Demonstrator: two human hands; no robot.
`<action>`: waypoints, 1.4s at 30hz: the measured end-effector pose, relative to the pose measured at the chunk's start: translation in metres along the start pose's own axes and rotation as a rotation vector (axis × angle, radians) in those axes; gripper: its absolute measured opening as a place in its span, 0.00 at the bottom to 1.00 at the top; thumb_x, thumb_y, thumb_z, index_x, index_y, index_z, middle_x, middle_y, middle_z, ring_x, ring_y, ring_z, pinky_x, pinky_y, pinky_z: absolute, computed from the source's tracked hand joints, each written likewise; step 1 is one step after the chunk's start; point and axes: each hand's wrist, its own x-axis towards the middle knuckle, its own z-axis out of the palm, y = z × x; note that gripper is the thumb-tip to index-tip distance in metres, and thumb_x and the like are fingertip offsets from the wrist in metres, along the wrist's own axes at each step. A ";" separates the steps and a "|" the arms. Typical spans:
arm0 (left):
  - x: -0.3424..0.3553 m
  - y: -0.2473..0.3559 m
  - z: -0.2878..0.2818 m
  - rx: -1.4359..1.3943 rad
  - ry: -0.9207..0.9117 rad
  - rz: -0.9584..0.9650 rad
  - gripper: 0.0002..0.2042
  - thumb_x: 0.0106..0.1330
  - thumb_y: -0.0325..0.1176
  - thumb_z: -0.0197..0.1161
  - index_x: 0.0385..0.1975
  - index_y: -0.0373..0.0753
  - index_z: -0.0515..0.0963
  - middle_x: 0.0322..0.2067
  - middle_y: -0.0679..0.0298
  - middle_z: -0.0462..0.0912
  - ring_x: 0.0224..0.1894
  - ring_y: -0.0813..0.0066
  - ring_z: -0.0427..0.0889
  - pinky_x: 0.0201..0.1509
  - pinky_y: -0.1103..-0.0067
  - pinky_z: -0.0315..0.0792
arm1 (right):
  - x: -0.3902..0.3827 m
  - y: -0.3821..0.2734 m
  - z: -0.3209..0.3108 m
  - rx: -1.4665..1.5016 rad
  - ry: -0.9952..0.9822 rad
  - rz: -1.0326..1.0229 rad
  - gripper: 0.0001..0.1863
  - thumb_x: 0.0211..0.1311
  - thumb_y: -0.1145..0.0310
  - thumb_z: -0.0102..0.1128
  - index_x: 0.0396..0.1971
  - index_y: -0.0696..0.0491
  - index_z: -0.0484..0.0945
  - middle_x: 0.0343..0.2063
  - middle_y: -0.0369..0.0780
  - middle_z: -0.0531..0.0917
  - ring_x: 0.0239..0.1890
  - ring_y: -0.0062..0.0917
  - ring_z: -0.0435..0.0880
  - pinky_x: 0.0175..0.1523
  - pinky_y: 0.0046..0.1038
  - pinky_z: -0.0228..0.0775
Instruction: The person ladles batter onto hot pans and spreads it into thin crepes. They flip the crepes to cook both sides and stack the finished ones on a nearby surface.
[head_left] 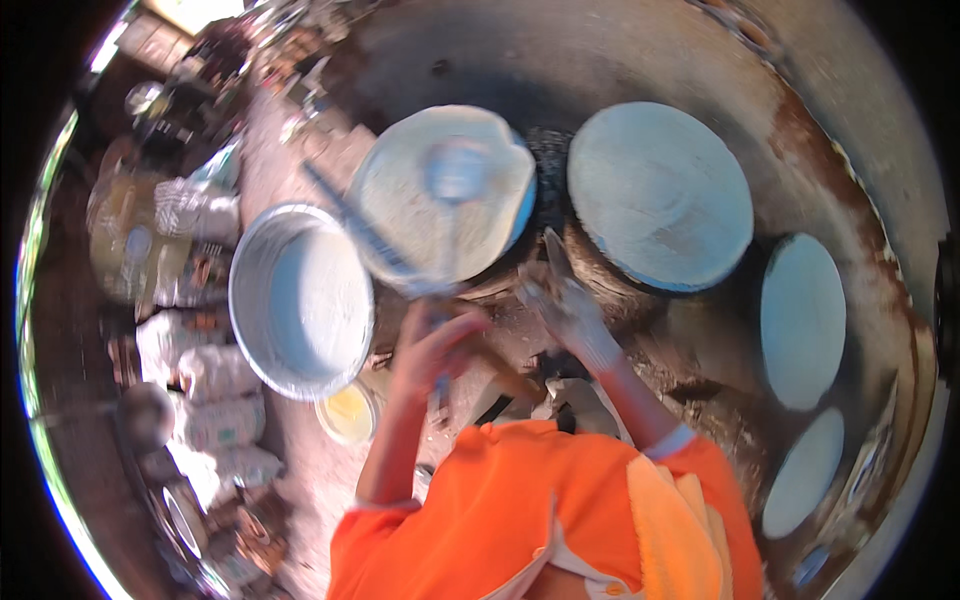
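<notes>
My left hand is closed, blurred by motion, around what look like two handles. One belongs to a blue ladle, its round bowl over the left griddle. The other is a long dark flat tool with a brown wooden handle running below the hand. Under the ladle, a pale round flatbread covers most of the griddle, one edge folded at the right. My right hand, whitish over the fingers, is between the two griddles. A grey pointed thing shows at its upper edge; the blur hides whether it is gripped.
A large pale round griddle sits at the right. Two more pale discs lean by the curved wall. Left of me stand a deep metal pot of white liquid, a small bowl of yellow stuff and several plastic bags.
</notes>
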 end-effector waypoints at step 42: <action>0.078 0.018 -0.142 -0.616 -0.171 0.165 0.18 0.68 0.27 0.39 0.56 0.26 0.56 0.33 0.56 0.73 0.09 0.90 0.60 0.10 0.92 0.60 | 0.058 -0.030 -0.177 -0.512 0.849 0.050 0.20 0.54 0.63 0.54 0.43 0.60 0.73 0.38 0.48 0.79 0.37 0.32 0.79 0.43 0.30 0.69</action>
